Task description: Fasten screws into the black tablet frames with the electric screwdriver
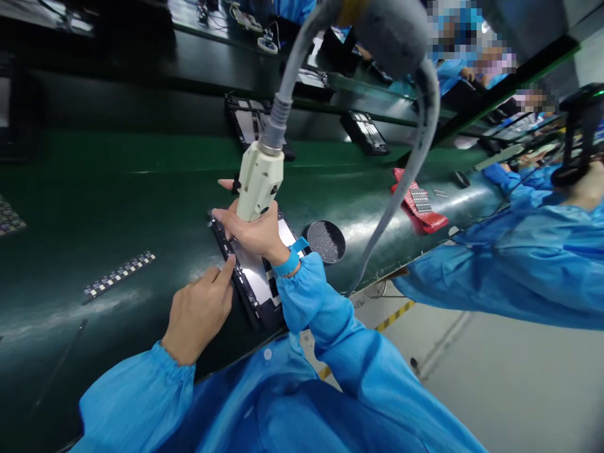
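My right hand (258, 234) is wrapped round a cream-coloured electric screwdriver (258, 179), which hangs from a thick grey cable and points down. Its tip is hidden behind my fingers. Under it lies an opened tablet (250, 267), a black frame with silvery-white panels inside, tilted near the bench edge. My left hand (202, 308) touches the tablet's left rim with its outstretched index finger, while its other fingers are curled and hold nothing I can see. Just right of the tablet is a round black dish (326, 241) of small metal pieces that look like screws.
A strip of small parts (119, 275) and a thin rod (59, 365) lie at left. More opened devices (250, 123) stand along the back. A red bag (419, 201) lies at right, near a co-worker's blue sleeve (509, 270). The grey cable (401, 195) loops overhead.
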Demonstrator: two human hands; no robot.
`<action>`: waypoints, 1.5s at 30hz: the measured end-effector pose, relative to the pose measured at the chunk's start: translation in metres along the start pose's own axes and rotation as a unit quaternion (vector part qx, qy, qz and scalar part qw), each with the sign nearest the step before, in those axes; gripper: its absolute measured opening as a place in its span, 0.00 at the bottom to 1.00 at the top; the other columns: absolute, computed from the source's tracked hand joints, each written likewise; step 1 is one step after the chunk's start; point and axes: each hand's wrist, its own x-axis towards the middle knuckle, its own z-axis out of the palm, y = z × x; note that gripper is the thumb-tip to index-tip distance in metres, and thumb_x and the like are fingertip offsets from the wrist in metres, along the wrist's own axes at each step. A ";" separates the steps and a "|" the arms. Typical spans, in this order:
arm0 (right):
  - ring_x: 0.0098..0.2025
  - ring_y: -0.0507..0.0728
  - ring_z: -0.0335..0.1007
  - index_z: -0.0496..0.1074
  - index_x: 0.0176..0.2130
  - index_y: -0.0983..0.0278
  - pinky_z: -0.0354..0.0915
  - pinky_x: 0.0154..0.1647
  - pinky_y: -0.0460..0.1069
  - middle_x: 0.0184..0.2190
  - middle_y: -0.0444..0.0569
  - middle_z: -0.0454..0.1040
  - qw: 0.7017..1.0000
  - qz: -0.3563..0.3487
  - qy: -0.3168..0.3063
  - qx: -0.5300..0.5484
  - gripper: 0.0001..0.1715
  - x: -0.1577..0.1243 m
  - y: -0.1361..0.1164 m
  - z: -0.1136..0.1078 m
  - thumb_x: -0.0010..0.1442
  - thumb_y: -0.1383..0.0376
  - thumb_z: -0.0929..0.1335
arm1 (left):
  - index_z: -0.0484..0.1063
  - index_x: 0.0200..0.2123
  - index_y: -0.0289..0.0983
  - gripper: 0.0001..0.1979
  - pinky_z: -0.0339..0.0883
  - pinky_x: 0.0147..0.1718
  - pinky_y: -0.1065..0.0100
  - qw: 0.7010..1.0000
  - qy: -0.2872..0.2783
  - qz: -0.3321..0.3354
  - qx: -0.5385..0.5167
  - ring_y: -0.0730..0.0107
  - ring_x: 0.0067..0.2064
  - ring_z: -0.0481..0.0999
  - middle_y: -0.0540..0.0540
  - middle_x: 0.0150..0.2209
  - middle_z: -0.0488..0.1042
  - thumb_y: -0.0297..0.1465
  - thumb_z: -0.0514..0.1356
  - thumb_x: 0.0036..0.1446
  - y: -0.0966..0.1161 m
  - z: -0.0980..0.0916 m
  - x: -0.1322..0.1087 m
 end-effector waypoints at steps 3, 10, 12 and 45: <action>0.20 0.50 0.66 0.73 0.45 0.64 0.72 0.29 0.48 0.17 0.37 0.68 0.999 -0.015 -0.021 0.037 0.21 -0.003 -0.001 0.006 0.54 0.57 0.75 | 0.63 0.65 0.38 0.25 0.65 0.26 0.61 1.000 0.001 -0.001 0.003 0.56 0.33 0.78 0.41 0.39 0.76 0.30 0.45 0.68 0.001 0.000 0.001; 0.19 0.49 0.64 0.69 0.54 0.65 0.69 0.25 0.47 0.17 0.35 0.67 0.998 -0.001 -0.042 0.049 0.32 -0.005 0.003 0.016 0.54 0.55 0.76 | 0.63 0.65 0.40 0.25 0.65 0.25 0.61 1.000 -0.007 -0.006 0.004 0.55 0.33 0.78 0.41 0.40 0.76 0.30 0.45 0.68 0.001 0.001 0.003; 0.19 0.49 0.65 0.70 0.54 0.64 0.69 0.25 0.47 0.18 0.35 0.67 0.998 -0.004 -0.043 0.054 0.32 -0.005 0.004 0.016 0.53 0.56 0.76 | 0.63 0.65 0.39 0.25 0.64 0.25 0.62 1.000 -0.008 -0.006 0.002 0.56 0.33 0.78 0.41 0.40 0.76 0.30 0.45 0.68 0.001 0.001 0.003; 0.30 0.51 0.74 0.74 0.41 0.64 0.71 0.34 0.45 0.28 0.41 0.76 0.997 -0.063 -0.046 0.017 0.21 -0.012 -0.002 0.012 0.51 0.56 0.76 | 0.67 0.60 0.44 0.25 0.77 0.47 0.53 0.878 0.308 -0.092 -0.356 0.56 0.54 0.76 0.55 0.58 0.72 0.48 0.52 0.65 -0.017 -0.116 0.018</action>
